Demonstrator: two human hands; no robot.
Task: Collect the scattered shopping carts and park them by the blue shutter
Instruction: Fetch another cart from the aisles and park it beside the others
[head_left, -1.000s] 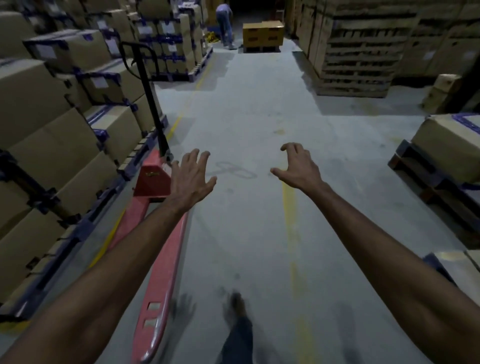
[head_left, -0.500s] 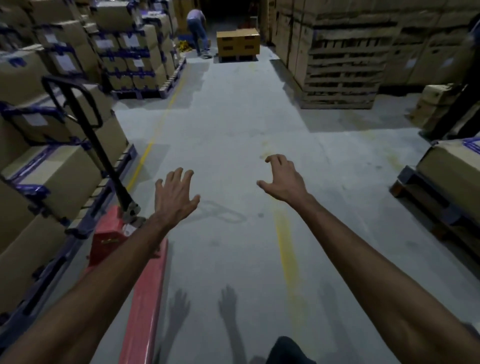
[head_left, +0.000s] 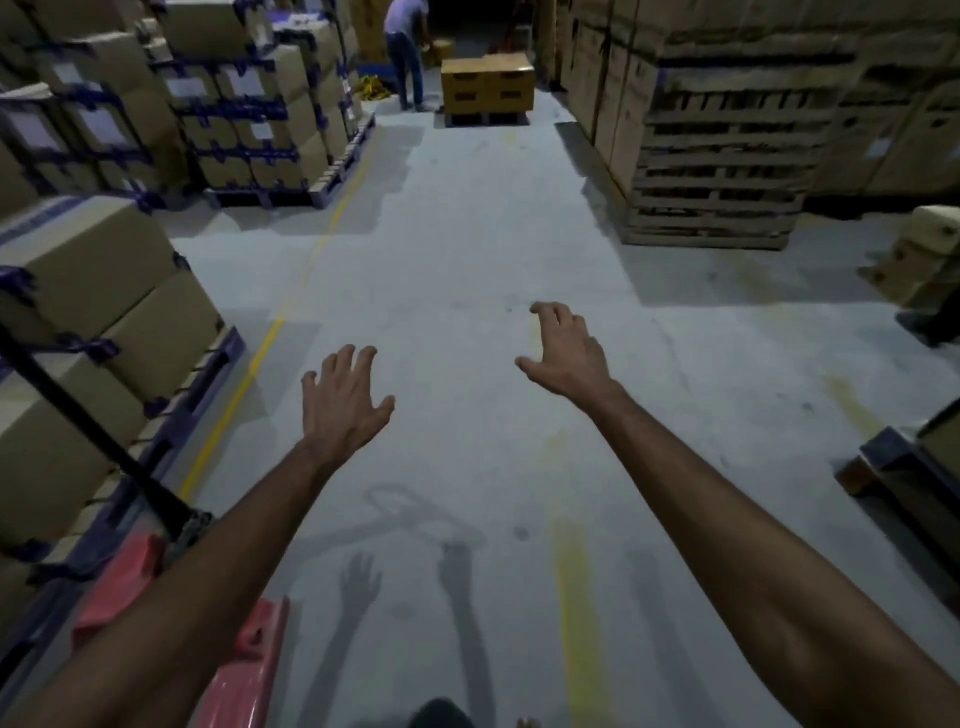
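Observation:
Both my arms reach forward over a grey warehouse aisle. My left hand is held out with fingers spread and holds nothing. My right hand is also empty, fingers curled and apart. A red pallet jack lies at the lower left beneath my left forearm, its black handle bar slanting up to the left. No shopping cart and no blue shutter appear in view.
Stacked cardboard boxes on blue pallets line the left side. A tall stack of wooden pallets stands at the right. A yellow box stack and a bent-over person are at the aisle's far end. Another pallet sits at the right edge.
I have moved forward down the aisle. The pallet jack has slid toward the lower left corner and the far boxes and person appear closer. Both hands stay open.

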